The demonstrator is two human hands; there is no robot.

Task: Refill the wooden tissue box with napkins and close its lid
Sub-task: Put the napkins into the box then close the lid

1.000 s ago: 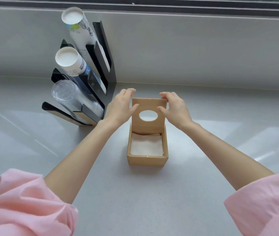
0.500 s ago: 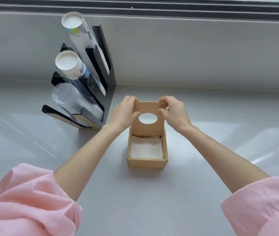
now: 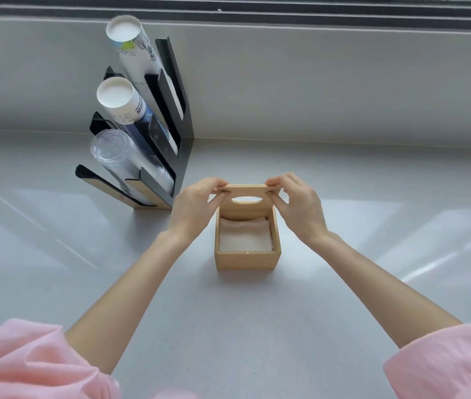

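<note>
A small wooden tissue box [image 3: 246,260] stands on the grey counter, its inside filled with white napkins [image 3: 245,239]. Its hinged lid [image 3: 246,207], with an oval hole, is tilted forward over the back half of the box. My left hand [image 3: 197,208] pinches the lid's top left corner between thumb and fingers. My right hand [image 3: 297,207] pinches the top right corner the same way. Both forearms reach in from the near edge in pink sleeves.
A black cup dispenser rack [image 3: 168,133] leans at the back left, holding two stacks of white paper cups [image 3: 122,102] and a stack of clear plastic cups [image 3: 119,156]. A grey wall rises behind, with a window frame along the top.
Both hands have closed onto the lid's top corners and tipped it forward and down over the box; it stood nearly upright one second ago.
</note>
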